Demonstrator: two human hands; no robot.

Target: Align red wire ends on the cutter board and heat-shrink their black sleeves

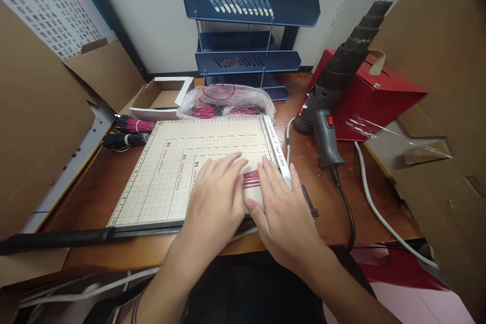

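Observation:
Several thin dark-pink wires (251, 179) lie side by side across the board of a paper cutter (159, 187), showing in the gap between my hands. My left hand (218, 190) is over the left part of the wires, its fingers slightly bent and its palm down; what is under it is hidden. Flat on their right part rests my right hand (286, 207), fingers stretched out towards the cutter's white edge strip (277, 149) and thumb pointing left. The wires' ends are covered by my hands. The cutter's black handle (76, 237) lies low along the front edge.
Bundles of black and pink wires (136, 125) lie left of the cutter. Behind it are a plastic bag (228, 95) of wires and a blue rack (246, 61). A heat gun (326, 121) leans by a red box (395, 86) at right. Cardboard (38, 111) flanks the table.

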